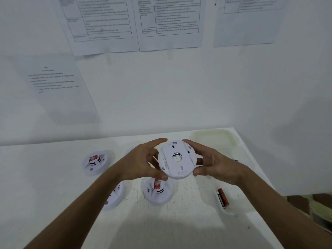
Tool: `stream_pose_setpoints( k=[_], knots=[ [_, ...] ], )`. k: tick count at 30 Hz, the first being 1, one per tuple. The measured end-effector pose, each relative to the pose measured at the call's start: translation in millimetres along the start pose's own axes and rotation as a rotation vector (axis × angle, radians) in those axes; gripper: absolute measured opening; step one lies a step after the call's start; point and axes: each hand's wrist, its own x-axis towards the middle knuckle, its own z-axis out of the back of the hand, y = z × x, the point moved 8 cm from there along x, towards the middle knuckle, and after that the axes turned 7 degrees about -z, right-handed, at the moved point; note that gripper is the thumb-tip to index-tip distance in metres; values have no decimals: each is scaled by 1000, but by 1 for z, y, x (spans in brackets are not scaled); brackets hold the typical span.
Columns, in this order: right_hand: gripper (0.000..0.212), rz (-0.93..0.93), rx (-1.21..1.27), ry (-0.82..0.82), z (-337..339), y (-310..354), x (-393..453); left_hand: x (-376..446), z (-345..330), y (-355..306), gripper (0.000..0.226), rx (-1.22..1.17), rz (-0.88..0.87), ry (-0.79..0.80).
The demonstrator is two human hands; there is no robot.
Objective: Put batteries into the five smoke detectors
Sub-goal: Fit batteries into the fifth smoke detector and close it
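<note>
Both hands hold one round white smoke detector (177, 159) above the table, its back plate turned toward me. My left hand (143, 159) grips its left rim with curled fingers and thumb. My right hand (210, 164) grips the right rim the same way. Three more white detectors lie on the table: one with a red tag at the left (95, 162), one partly under my left forearm (115, 195), one with a red tag below the held one (158, 192). A red battery (223, 198) lies at the right in a clear wrapper.
The white table (179, 221) stands against a white wall with printed sheets (102, 24) taped up. A pale shallow tray (213, 138) sits at the table's back right corner. The table's right edge runs diagonally past my right forearm, with dark floor items beyond.
</note>
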Motion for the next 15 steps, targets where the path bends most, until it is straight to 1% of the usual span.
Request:
stream_pose_setpoints(
  k=[2,4,6,8,9,10,12,13,15],
  knots=[
    [81,-24,-15,17,-1,-1,1,0,-3,-3,106,26,-28,0],
    [74,-44,-15,-33,1,0,1,0,-4,-10,95,18,-83,-28],
    [57,-39,35,-110,4,-1,0,-2,-3,-15,87,17,-107,-86],
    [39,0,21,-229,9,1,-2,-3,-1,-12,83,21,-100,-177],
    [37,17,-3,-276,9,3,-2,-4,0,-9,82,24,-91,-232],
    [42,30,-9,-293,8,4,-2,-4,0,-6,82,25,-80,-286],
    [67,32,17,-249,0,0,0,-5,-1,2,84,12,-48,-367],
    [79,26,8,-222,-3,-1,0,-5,-3,5,86,4,-32,-376],
    [94,21,-48,-196,-5,-2,1,-4,-9,9,92,-6,-10,-330]
  ],
)
